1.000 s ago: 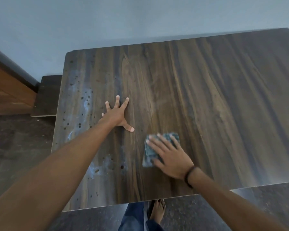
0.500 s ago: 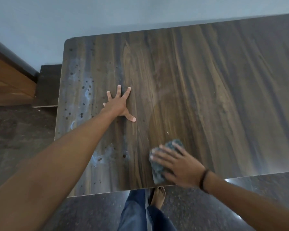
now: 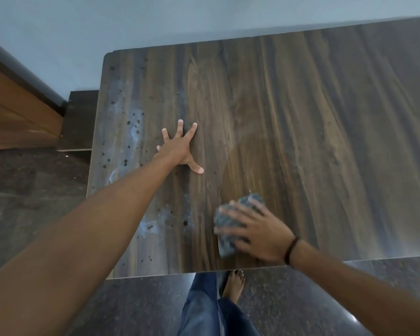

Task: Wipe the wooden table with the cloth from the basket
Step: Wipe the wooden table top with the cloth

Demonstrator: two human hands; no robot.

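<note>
Head view: the right hand (image 3: 260, 234) lies flat on top of the cloth (image 3: 224, 244), near the front edge of the tabletop (image 3: 301, 129). Its fingers (image 3: 230, 212) are spread out straight and press the cloth down; they do not curl round it. The hand and cloth look a bit blurry.

The cloth is a small folded pad. Its long side runs from the front edge away toward the wall, tipped a little to the right.

The left hand (image 3: 178, 147) is flat on the wood too, fingers wide apart, holding nothing. It sits further back and to the left, well apart from the cloth.

The dirty part lies to the left of the cloth. The nearest pale smear (image 3: 155, 224) is just beside it, on the thumb side. A longer pale smear (image 3: 129, 132) runs along the left edge, past the left hand. I think the next wipe needs to go left, and the right hand is the one to do it, since it has the cloth.

Count: one cloth, two hands, one tabletop, two pale smears, many small dark dots. No basket is in view.
</note>
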